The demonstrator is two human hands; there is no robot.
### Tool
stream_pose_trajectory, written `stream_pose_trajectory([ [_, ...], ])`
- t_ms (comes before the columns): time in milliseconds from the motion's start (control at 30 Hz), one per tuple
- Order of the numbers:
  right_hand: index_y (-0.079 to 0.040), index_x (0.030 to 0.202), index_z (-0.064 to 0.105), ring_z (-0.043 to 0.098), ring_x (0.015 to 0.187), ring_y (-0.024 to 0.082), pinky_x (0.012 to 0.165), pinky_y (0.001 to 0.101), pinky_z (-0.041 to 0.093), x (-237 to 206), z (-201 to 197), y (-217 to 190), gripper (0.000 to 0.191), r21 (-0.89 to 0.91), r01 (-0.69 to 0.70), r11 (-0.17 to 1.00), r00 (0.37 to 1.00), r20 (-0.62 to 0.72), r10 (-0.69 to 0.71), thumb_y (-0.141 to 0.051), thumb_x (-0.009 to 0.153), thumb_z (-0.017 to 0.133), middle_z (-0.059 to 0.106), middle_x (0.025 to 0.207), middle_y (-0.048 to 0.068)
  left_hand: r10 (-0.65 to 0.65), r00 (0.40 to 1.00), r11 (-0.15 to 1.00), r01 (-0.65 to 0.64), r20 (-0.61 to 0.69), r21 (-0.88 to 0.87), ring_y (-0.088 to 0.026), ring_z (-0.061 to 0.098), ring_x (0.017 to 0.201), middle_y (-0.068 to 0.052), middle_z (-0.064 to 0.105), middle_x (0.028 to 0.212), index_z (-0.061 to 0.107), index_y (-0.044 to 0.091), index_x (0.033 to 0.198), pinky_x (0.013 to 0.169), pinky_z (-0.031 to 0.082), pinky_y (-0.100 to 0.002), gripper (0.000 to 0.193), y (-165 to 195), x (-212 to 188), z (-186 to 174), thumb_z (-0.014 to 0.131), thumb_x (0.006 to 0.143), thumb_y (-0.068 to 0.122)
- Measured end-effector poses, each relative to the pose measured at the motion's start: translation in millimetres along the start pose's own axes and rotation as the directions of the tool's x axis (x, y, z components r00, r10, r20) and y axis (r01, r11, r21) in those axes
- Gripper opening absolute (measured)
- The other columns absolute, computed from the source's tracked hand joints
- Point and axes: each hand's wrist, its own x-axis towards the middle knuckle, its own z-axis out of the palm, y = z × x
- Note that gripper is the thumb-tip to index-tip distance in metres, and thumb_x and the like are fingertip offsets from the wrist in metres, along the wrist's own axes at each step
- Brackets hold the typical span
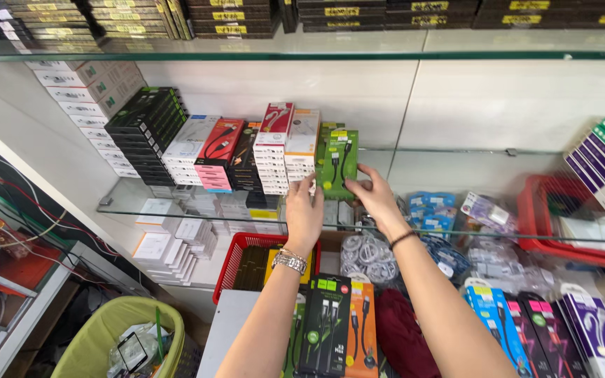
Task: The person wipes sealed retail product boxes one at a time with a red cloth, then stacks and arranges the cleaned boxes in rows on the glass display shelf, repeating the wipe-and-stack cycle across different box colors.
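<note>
On the middle glass shelf (176,208): we log rows of boxed cables standing on edge, leaning left.
Item in hand: green flat cardboard cable package (338,162), upright at the right end of the row, a black cable shown on its face.
Left hand (304,215): ours, fingers curled up against the white boxes just left of the green package; we cannot tell whether it grips anything. A silver metal watch (289,261) sits on this wrist.
Right hand (374,198): ours, fingers closed on the green package's right edge and lower corner.
Neighbouring stock: white-and-orange box stack (301,143), red-and-white box stack (274,140), red-and-pink box stack (217,150), black box stack with green edges (147,129).
Top shelf: dark flat boxes with yellow labels (232,15), stacked lying down.
Below the glass: red plastic mesh basket (243,262), clear bags of coiled white cable (367,253).
Foreground: black and orange cable packs (337,325), partly hidden by our forearms.
Lower left: yellow-green waste bin (124,339), holding scraps.
Far right: second red basket (561,217).
</note>
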Motion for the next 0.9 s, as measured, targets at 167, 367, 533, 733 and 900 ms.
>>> stream_pose_trajectory([
  [167, -0.008, 0.139, 0.055, 0.068, 0.100, 0.026, 0.084, 0.0363, 0.054, 36.6, 17.7, 8.7, 0.062, -0.466, 0.223, 0.856, 0.952, -0.084, -0.294, -0.021, 0.085, 0.081, 0.070, 0.112, 0.015, -0.117, 0.967, 0.985, 0.082, 0.228, 0.155, -0.036, 0.071, 0.087, -0.019, 0.068, 0.106, 0.060, 0.015, 0.138, 0.073, 0.058, -0.047, 0.047, -6.6, 4.1, 4.5, 0.060, 0.091, 0.012],
  [367, -0.013, 0.137, 0.062, 0.054, 0.123, 0.034, 0.097, 0.0454, 0.048, 11.3, 32.5, 19.0, 0.051, -0.834, 0.355, 0.423, 0.828, 0.069, -0.557, -0.009, 0.087, 0.072, 0.060, 0.135, 0.009, -0.189, 0.896, 0.952, 0.068, 0.402, 0.298, -0.038, 0.072, 0.074, -0.018, 0.072, 0.082, 0.040, 0.015, 0.155, 0.069, 0.058, -0.052, 0.069, -15.0, 5.8, 22.6, 0.059, 0.089, 0.017],
  [533, -0.004, 0.139, 0.057, 0.050, 0.123, 0.038, 0.095, 0.0493, 0.046, 16.4, 34.9, -1.2, 0.060, -0.865, 0.413, 0.283, 0.766, 0.162, -0.623, -0.006, 0.081, 0.072, 0.057, 0.138, 0.013, -0.189, 0.904, 0.969, 0.110, 0.383, 0.220, -0.039, 0.071, 0.072, -0.019, 0.071, 0.077, 0.046, 0.011, 0.148, 0.069, 0.056, -0.053, 0.060, -20.9, 9.8, 28.6, 0.060, 0.090, 0.019],
  [733, -0.003, 0.124, 0.063, 0.061, 0.102, 0.024, 0.089, 0.0376, 0.051, -12.9, 43.3, 43.9, 0.029, -0.494, 0.402, 0.771, 0.792, -0.235, -0.564, -0.008, 0.096, 0.070, 0.066, 0.107, 0.011, -0.366, 0.909, 0.928, 0.373, 0.200, -0.001, -0.037, 0.071, 0.070, -0.016, 0.070, 0.073, 0.069, 0.007, 0.103, 0.068, 0.053, -0.047, 0.022, -59.3, -30.0, -3.9, 0.059, 0.099, 0.026],
  [900, -0.003, 0.115, 0.062, 0.063, 0.080, 0.008, 0.072, 0.0242, 0.052, -45.7, 59.4, 102.5, 0.014, 0.048, 0.268, 0.962, 0.928, -0.282, -0.244, -0.011, 0.104, 0.062, 0.065, 0.087, 0.001, -0.571, 0.812, 0.821, 0.566, 0.121, 0.071, -0.036, 0.073, 0.080, -0.015, 0.076, 0.083, 0.069, 0.004, 0.096, 0.073, 0.056, -0.046, 0.030, -116.1, -113.5, -22.6, 0.062, 0.099, 0.033],
])
